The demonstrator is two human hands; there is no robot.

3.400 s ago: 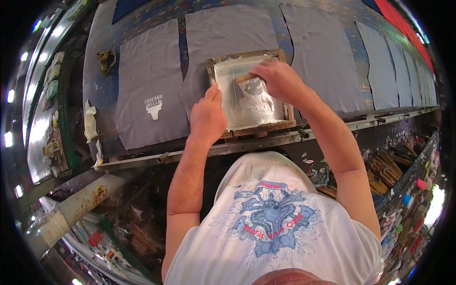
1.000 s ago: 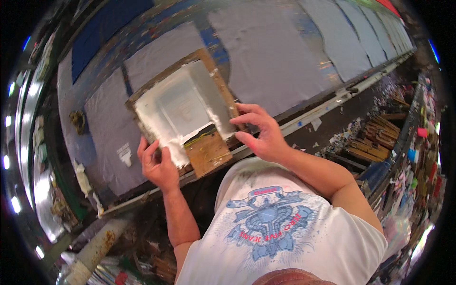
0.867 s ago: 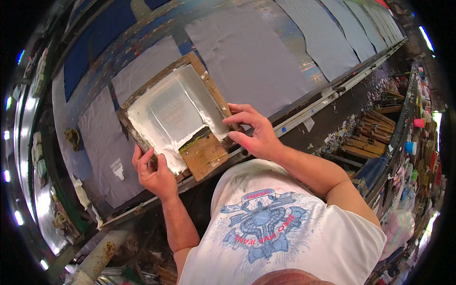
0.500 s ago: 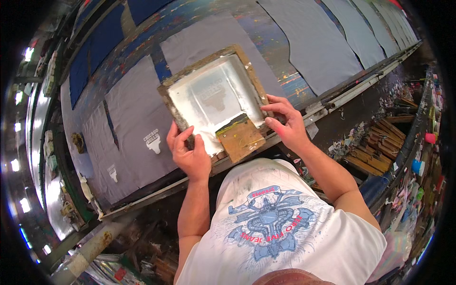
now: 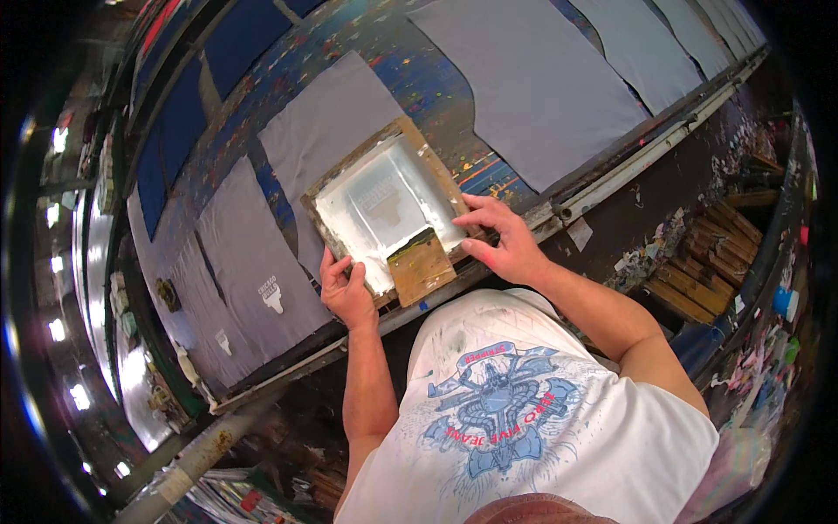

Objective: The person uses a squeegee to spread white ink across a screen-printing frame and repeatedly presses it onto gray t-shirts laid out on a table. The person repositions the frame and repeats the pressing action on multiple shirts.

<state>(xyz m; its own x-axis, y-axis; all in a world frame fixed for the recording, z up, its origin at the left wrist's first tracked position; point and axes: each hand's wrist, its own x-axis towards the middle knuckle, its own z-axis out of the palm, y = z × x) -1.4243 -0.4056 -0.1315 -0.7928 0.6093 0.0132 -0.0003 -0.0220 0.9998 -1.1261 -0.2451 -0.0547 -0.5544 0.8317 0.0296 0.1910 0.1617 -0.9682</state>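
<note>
A screen-printing frame (image 5: pixel 434 163) with wooden sides lies over a grey fabric piece (image 5: pixel 336 109) at the table's near edge. White ink smears its mesh around a faint design. In its near end leans a wooden squeegee (image 5: pixel 421 272), with no hand on it. My left hand (image 5: pixel 351 295) grips the frame's near left corner, thumb and fingers closed on the rim. On the right side, my right hand (image 5: pixel 504 243) holds the rim between thumb and fingers. The fabric under the frame is mostly hidden.
Left of the frame lies a grey fabric piece (image 5: pixel 240 249) with a white print. More grey pieces (image 5: pixel 537 83) run along the table to the right, and navy ones (image 5: pixel 249 44) lie at the far side. A metal rail (image 5: pixel 628 170) edges the table; wooden blocks (image 5: pixel 694 284) are stacked at right.
The frame has come down toward the table and looks smaller, with both hands still on it. The squeegee moved along with it. My view has shifted a little too.
</note>
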